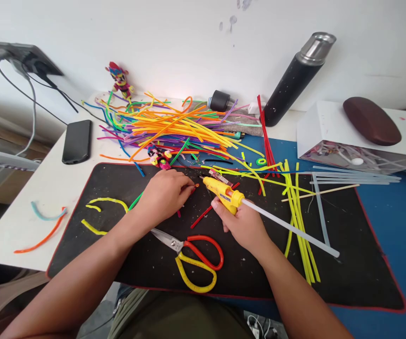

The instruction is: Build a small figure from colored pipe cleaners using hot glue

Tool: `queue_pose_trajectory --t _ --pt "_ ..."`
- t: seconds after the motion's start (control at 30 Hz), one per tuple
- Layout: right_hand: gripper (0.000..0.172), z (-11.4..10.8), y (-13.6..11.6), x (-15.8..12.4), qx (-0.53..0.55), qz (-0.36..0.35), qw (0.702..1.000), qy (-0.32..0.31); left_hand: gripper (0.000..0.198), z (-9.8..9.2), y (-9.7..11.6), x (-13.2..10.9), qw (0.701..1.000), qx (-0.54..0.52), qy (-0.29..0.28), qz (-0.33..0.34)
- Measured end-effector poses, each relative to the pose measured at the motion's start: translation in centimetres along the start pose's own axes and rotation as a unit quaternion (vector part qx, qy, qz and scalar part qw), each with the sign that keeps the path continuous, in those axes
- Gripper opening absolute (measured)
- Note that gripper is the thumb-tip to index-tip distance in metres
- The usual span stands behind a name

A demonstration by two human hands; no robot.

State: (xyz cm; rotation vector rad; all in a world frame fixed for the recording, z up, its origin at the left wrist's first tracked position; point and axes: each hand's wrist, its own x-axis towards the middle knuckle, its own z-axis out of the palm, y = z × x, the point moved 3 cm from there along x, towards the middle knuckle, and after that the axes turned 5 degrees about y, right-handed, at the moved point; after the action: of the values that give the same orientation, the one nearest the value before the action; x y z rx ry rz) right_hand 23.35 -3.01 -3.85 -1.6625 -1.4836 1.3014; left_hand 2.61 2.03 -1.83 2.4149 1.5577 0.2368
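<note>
My right hand (240,221) is wrapped round the grip of a yellow hot glue gun (220,190), with a long white glue stick (291,228) poking out of its back. The gun's nozzle points left, close to my left fingertips. Pinched in my left hand (166,195) is a small orange piece (197,185), too small to make out fully. Scissors (183,249) with one red and one yellow handle lie on the black mat (248,266) below both hands. A small colourful pipe-cleaner figure (159,157) is just beyond my left hand.
Behind the mat lies a heap of pipe cleaners (174,125). Yellow pipe cleaners (300,235) and clear glue sticks (354,176) lie to the right. A black flask (295,80), a white box (330,122), a phone (77,141) and another figure (119,81) stand around.
</note>
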Motion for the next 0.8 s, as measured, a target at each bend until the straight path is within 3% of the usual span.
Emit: queue_pose_trajectory --t 0.2,0.53,0.8 --pt "0.038 0.1 0.4 0.0 -0.002 0.005 1.000 0.000 0.021 -0.7 -1.1 -1.0 0.996 -0.060 0.050 -0.046" --pt "0.039 0.1 0.3 -0.1 0.005 0.013 1.000 0.002 0.010 0.1 -1.0 -1.1 0.993 -0.099 0.010 -0.059" --pt "0.040 0.2 0.1 -0.1 0.016 0.018 1.000 0.007 0.014 0.3 -1.4 -1.3 0.992 -0.104 0.016 -0.064"
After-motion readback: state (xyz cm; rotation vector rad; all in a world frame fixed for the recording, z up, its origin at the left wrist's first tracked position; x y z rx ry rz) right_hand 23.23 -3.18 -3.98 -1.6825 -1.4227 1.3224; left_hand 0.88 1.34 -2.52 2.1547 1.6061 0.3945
